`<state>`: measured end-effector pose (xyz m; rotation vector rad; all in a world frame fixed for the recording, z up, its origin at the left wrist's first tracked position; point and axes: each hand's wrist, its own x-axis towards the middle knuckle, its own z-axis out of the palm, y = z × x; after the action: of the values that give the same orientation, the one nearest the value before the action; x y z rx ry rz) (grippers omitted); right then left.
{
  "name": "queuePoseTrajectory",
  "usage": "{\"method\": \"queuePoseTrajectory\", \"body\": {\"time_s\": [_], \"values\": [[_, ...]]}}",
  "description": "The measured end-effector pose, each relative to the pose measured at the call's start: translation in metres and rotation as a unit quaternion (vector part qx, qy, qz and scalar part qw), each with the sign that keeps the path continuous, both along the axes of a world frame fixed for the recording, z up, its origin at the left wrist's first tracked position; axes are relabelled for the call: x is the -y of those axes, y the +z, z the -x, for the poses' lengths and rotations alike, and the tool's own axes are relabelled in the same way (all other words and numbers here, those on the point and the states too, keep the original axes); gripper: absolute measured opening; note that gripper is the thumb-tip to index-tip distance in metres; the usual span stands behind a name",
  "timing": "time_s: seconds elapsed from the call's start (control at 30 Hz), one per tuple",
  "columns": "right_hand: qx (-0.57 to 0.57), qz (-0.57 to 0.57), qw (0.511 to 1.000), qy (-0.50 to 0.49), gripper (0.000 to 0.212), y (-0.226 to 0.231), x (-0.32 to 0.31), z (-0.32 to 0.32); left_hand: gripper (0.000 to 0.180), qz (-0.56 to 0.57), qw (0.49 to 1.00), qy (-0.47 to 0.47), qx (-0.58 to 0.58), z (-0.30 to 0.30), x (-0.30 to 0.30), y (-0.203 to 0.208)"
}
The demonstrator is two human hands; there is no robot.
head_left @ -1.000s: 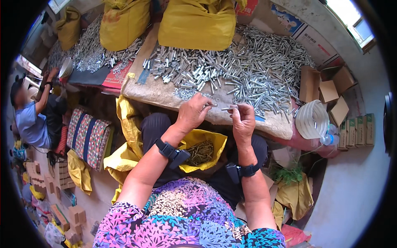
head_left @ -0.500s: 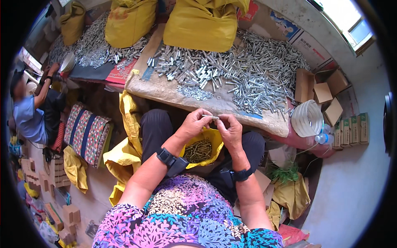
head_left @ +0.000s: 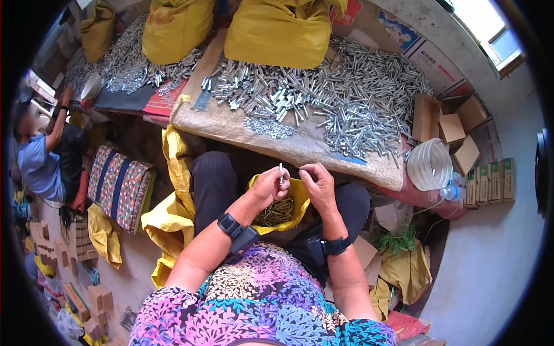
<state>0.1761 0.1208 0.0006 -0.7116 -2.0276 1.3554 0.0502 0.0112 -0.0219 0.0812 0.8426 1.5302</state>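
Note:
My left hand [head_left: 268,186] pinches a small silver metal pin [head_left: 281,172], held upright above my lap. My right hand [head_left: 317,180] hovers just to its right with fingers curled, and whether it holds a small part I cannot tell. Below both hands an open yellow bag [head_left: 299,196] rests between my knees, holding several brass-coloured pieces [head_left: 276,212]. In front of me a low table [head_left: 231,124] with a brown cover carries a big heap of silver pins [head_left: 352,98] and a small cluster of washers [head_left: 268,127].
Two full yellow sacks [head_left: 280,32] sit at the table's far side. Another person [head_left: 43,158] in a blue shirt works at the left. Open cardboard boxes [head_left: 450,124], green cartons [head_left: 490,181] and a white ribbed container [head_left: 430,164] stand at the right. A patterned cushion [head_left: 118,184] lies left.
Both hands have drawn back from the table's pin heap to above my lap. The left hand now holds a pin upright over the yellow bag.

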Motion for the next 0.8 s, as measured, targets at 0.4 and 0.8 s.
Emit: {"method": "queuePoseTrajectory", "body": {"time_s": [0.4,0.8], "values": [[0.017,0.074,0.997,0.026,0.013,-0.009,0.001,0.006,0.011,0.008,0.992,-0.12,-0.039,0.003,0.002,-0.002],[0.065,-0.159,0.984,-0.041,0.009,-0.001,-0.025,0.034,0.019,-0.006,0.998,0.015,0.06,0.01,0.0,-0.006]]}}
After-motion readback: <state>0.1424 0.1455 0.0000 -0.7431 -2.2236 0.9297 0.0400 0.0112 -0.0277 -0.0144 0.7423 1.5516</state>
